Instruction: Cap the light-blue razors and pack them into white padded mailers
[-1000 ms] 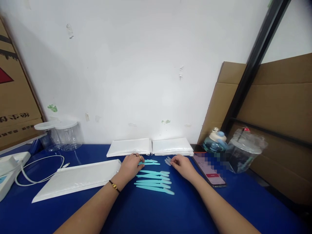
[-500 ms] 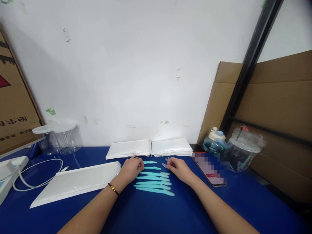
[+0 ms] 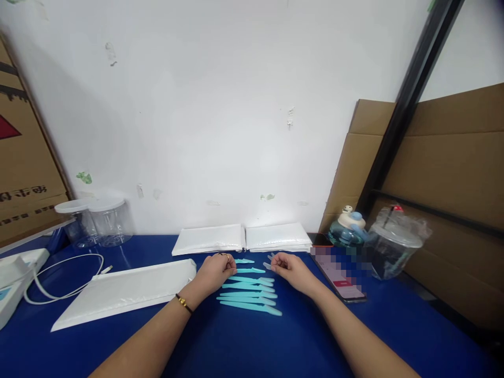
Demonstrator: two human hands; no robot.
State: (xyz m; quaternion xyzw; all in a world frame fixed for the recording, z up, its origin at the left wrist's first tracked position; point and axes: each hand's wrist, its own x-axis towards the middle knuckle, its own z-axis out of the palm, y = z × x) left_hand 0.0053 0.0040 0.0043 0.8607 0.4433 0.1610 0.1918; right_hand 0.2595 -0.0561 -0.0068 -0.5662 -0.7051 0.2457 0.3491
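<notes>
My left hand (image 3: 217,272) is closed in a pinch on a turquoise eyebrow razor (image 3: 252,271), whose uncapped end points right. Facing it, my right hand (image 3: 290,270) pinches a translucent blade cap (image 3: 268,266); a small gap separates cap and razor tip. Another uncapped razor (image 3: 245,261) lies just beyond, partly hidden by my left fingers, with a second clear cap (image 3: 270,256) near my right fingertips. Closer to me, several razors with caps on, such as the nearest razor (image 3: 252,306), lie roughly side by side, handles to the left.
A white padded mailer (image 3: 126,294) lies left, with two mailer stacks (image 3: 208,239) (image 3: 277,237) against the wall. Further left are a white cable (image 3: 63,302) and clear lidded jars (image 3: 112,223). On the right are a phone (image 3: 342,281), a blue bottle (image 3: 346,231) and a bagged cup (image 3: 394,247).
My left hand has moved slightly right with the razor, bringing its tip closer to the cap. My right hand keeps its pinch and has barely moved. The view has shifted a little.
</notes>
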